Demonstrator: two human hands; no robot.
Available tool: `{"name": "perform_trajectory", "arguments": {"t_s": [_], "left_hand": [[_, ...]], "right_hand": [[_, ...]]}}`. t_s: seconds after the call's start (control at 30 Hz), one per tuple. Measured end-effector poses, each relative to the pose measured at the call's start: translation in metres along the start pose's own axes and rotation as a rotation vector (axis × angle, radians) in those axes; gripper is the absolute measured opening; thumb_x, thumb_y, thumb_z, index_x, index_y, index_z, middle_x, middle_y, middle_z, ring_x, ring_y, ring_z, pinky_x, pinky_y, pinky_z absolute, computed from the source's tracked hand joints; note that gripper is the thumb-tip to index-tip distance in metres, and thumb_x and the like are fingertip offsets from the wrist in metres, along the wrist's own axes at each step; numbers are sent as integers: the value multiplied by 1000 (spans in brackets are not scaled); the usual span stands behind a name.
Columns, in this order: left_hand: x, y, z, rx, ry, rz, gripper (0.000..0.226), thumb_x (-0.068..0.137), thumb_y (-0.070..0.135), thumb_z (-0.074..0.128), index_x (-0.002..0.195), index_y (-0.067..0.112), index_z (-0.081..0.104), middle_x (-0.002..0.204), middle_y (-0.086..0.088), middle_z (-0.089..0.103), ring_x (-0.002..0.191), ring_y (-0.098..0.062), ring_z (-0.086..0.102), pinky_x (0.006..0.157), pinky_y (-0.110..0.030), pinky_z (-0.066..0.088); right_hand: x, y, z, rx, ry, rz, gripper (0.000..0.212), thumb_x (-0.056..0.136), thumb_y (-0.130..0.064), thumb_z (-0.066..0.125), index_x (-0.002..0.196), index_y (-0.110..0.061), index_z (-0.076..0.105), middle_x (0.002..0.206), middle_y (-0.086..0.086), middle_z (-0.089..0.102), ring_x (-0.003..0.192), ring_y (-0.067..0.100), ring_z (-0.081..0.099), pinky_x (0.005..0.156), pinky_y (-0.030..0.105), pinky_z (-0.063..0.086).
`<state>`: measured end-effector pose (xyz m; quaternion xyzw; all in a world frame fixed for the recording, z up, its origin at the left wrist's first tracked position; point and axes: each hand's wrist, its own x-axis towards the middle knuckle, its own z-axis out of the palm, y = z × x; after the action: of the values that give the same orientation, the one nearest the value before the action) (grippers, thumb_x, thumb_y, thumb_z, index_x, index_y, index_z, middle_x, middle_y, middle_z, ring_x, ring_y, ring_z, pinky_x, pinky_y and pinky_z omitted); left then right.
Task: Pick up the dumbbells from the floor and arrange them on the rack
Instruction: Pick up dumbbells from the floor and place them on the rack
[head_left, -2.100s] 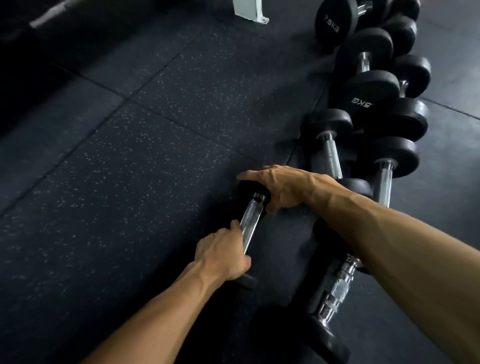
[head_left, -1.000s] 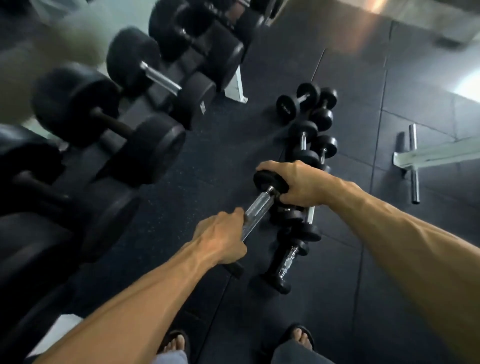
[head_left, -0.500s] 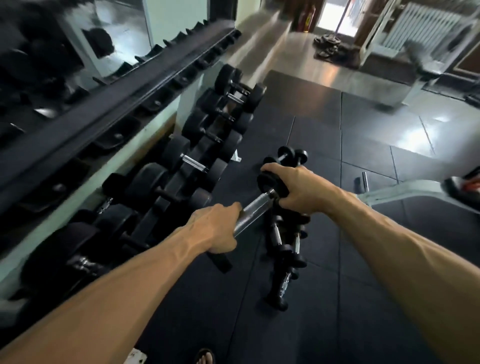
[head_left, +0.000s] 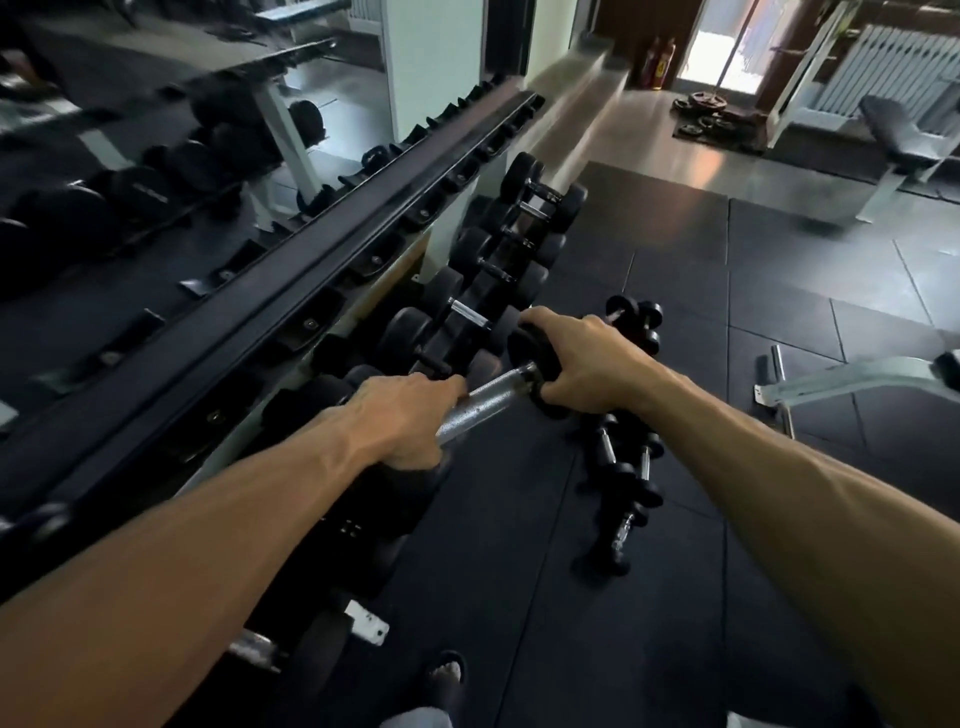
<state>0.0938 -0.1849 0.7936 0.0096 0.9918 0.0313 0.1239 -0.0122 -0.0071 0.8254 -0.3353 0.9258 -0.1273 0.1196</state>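
Dark rubber floor (head_left: 675, 291) across the right and centre, tiled in large mats. Long two-tier rack (head_left: 291, 291) running diagonally along the left, upper tier with bare black cradles, lower tier loaded with black heavy dumbbells (head_left: 467, 317) side by side. Wall mirror (head_left: 156, 145) behind the rack, reflecting more weights. Pale bench frame (head_left: 857, 379) at the right edge, padded seat further back near a radiator. Row of small dumbbells (head_left: 623, 467) lying on the floor, just right of centre, touching one another. Held in the air in front of the lower tier, above the floor: one dumbbell (head_left: 488, 405) with a chrome knurled handle, tilted up toward the right. Left hand (head_left: 400, 421) clenched around the handle's near end, covering the near head. Right hand (head_left: 587, 364) cupped over the far black head, fingers (head_left: 545, 317) curled across its top. Sandalled foot (head_left: 444, 675) at the bottom edge. Two red extinguishers (head_left: 657, 62) far off by the doorway.
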Motion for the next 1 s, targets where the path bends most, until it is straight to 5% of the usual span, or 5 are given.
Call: {"name": "perform_trajectory", "arguments": {"t_s": [0.2,0.37,0.5,0.67,1.0], "left_hand": [[-63,-53,-8,147,22,-2,53,73,14,57,120,27,37,87,2,58,81,-26,63,59,-35,43],[-99,-122,-9,227,-8,-5,59,74,9,55,126,28,34,75,6,48,75,-25,59,59,-34,39],[-114,-192,-5,300,-18,12,56,78,10,58,125,29,34,98,0,62,87,-26,63,63,-35,40],[-116,-274,0,441,17,69,49,81,10,57,123,26,36,92,2,62,76,-26,59,66,-35,40],[-81,-372,11,625,-11,174,49,83,3,50,124,27,39,90,4,63,86,-18,62,98,-33,32]], "right_hand": [[-19,-79,27,14,38,36,78,72,-16,66,142,-30,32,97,9,63,88,32,63,79,44,56],[0,-148,57,102,49,54,74,72,-16,64,139,-27,34,92,7,65,88,31,63,79,44,56],[27,-206,83,146,57,64,64,72,-22,64,131,-23,38,94,8,65,92,33,62,83,43,55],[66,-271,113,215,86,142,54,74,-22,65,124,-19,42,99,12,63,95,35,61,82,40,53],[133,-333,175,460,82,365,59,76,-22,70,126,-16,40,85,-1,49,100,30,59,81,33,51]]}}
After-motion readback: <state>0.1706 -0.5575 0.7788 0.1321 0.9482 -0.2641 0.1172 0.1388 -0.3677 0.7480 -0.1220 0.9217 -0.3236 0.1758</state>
